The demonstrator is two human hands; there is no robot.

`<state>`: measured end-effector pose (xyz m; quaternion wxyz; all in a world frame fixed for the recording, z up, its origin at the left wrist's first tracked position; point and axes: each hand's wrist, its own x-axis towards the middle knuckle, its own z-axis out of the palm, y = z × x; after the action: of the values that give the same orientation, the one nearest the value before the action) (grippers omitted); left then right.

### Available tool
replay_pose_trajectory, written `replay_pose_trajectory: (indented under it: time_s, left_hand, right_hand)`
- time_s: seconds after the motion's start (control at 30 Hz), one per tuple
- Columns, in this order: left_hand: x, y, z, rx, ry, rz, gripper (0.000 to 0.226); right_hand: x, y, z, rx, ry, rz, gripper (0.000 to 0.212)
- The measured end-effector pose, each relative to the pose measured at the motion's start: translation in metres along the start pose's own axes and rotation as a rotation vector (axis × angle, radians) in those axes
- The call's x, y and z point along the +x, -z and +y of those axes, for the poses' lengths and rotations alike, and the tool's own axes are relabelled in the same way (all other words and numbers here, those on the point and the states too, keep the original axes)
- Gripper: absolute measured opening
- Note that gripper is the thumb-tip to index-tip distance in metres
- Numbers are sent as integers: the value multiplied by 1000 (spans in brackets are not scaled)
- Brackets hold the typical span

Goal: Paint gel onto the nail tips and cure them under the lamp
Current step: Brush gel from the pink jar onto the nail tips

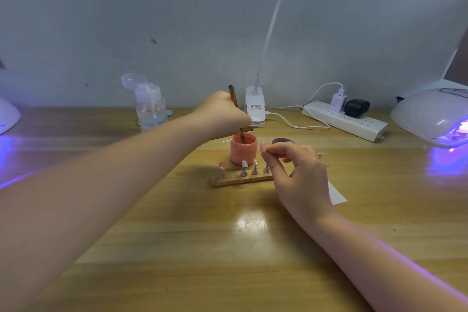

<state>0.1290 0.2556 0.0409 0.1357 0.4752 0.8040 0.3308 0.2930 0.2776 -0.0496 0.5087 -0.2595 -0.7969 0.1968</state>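
Dipping a brown wooden-handled brush (234, 99) into the open pink gel jar (243, 148), the left hand (222, 114) grips it; right hand (293, 172) pinches a pink nail tip (263, 147) beside the jar, above the wooden tip stand (240, 180).

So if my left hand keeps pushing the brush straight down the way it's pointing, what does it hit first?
The left hand aims the brush down into the open pink jar, so it would probably meet the gel or the jar's bottom first.

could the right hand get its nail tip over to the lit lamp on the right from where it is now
Probably yes. The right hand pinches a pink nail tip above the wooden holder, and the table between it and the glowing lamp looks bare; the power strip lies further back.
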Motion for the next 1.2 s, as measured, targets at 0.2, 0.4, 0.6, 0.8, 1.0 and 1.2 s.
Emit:
replay_pose_trajectory:
  time_s: [0.2,0.4,0.6,0.8,1.0,1.2]
  left_hand:
    - [2,1,-6,-187,124,32,11]
    - [-8,17,-42,-588,316,89,9]
    - [-19,23,-63,-763,389,114,11]
    - [-25,15,-60,-826,393,71,13]
    - [-44,12,-74,-895,263,260,8]
    - [-95,-1,-59,-763,-289,330,14]
  right_hand:
    - [0,0,0,-6,-9,-9,10]
    - [0,1,-3,-17,-6,-28,10]
    - [0,2,-5,-21,6,-25,12]
    - [0,2,-6,-25,6,-31,11]
    - [0,2,-5,-30,13,-40,10]
    - [-1,1,-3,-24,14,-29,8]
